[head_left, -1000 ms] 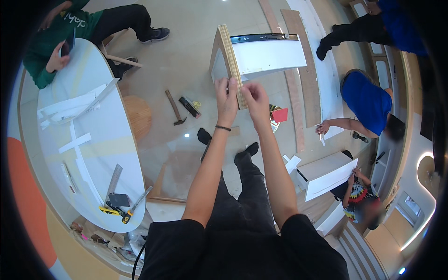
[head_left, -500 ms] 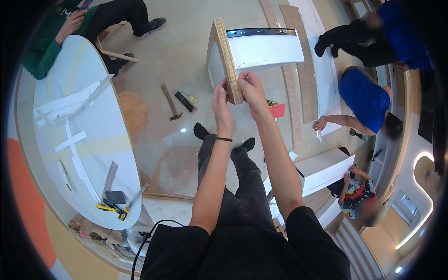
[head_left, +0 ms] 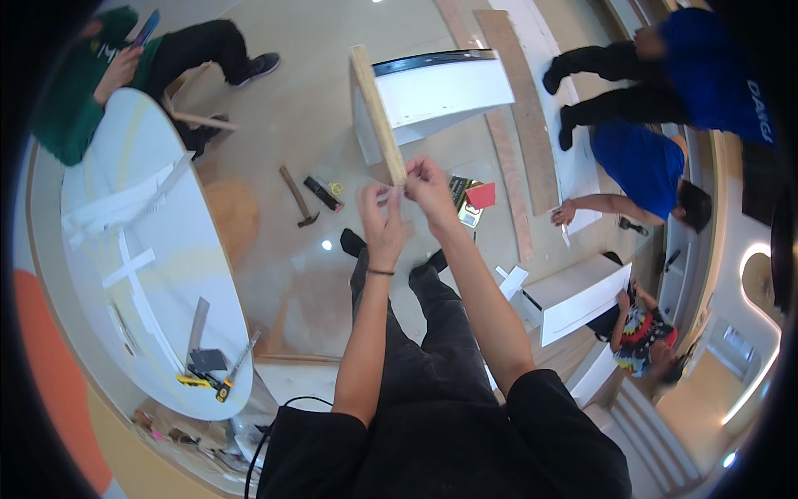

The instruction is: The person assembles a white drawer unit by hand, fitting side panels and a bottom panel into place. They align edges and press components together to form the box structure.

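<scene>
A white drawer (head_left: 440,91) with a dark metal slide rail (head_left: 436,61) along its upper edge stands ahead of me, and its front panel has a pale, wood-coloured edge (head_left: 378,116). My right hand (head_left: 431,198) is closed at the near end of this panel, thumb and fingers pinched on its corner. Just below that corner is my left hand (head_left: 383,224), its fingers curled and thumb drawn in near the right fingertips. Whatever the left fingers pinch is too small and blurred to name.
A hammer (head_left: 297,196), a black box-shaped item (head_left: 322,193) and a red card (head_left: 481,195) lie on the floor. The white oval table (head_left: 208,274) at left bears rulers and a tape measure. Long boards (head_left: 524,116) and several people are to the right; someone sits far left.
My left hand has come off the panel's side and sits below its corner. My right hand has shifted down and left. The drawer appears slightly farther left, its panel edge seen narrower.
</scene>
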Demonstrator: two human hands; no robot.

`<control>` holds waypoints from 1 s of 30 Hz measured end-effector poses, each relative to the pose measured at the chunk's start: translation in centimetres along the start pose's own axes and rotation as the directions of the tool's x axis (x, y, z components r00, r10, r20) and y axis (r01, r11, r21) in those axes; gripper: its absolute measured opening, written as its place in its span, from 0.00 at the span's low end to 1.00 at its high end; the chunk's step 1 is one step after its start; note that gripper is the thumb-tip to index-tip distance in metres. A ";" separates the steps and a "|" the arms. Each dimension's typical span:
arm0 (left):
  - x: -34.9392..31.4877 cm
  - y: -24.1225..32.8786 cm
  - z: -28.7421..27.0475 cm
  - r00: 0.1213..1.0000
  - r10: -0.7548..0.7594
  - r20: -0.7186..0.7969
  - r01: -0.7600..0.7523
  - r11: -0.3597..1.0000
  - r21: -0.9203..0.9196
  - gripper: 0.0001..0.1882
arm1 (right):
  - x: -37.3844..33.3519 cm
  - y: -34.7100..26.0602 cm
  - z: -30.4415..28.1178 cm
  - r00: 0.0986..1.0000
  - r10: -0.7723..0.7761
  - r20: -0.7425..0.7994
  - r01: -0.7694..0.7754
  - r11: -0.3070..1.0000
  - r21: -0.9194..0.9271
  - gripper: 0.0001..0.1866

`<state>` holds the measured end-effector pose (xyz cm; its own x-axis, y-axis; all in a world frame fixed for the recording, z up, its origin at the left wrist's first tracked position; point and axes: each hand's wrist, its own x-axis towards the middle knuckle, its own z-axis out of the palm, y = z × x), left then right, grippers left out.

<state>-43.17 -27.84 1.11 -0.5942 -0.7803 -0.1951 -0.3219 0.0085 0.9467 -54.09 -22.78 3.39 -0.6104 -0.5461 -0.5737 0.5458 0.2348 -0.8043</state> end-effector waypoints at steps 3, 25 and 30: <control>-1.2 0.2 -0.9 0.987 -0.160 0.028 0.159 0.987 0.016 0.21 | -2.3 3.1 -1.6 0.999 0.038 -0.014 -0.037 0.997 0.070 0.14; 7.5 5.0 -1.4 0.901 -0.420 0.108 0.376 0.881 0.287 0.19 | -36.1 13.7 -33.4 0.919 0.334 -0.209 -0.331 0.365 -0.870 0.19; 8.9 2.2 -1.0 0.980 -0.139 0.139 0.114 0.978 0.177 0.22 | -28.4 8.0 -33.2 0.976 0.201 -0.079 -0.165 0.456 -0.875 0.18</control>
<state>-48.42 -35.43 1.73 -0.6399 -0.6796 -0.3587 -0.5129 0.0301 0.8579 -51.41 21.29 8.16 -0.5320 -0.4226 -0.7338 -0.1527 0.9002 -0.4078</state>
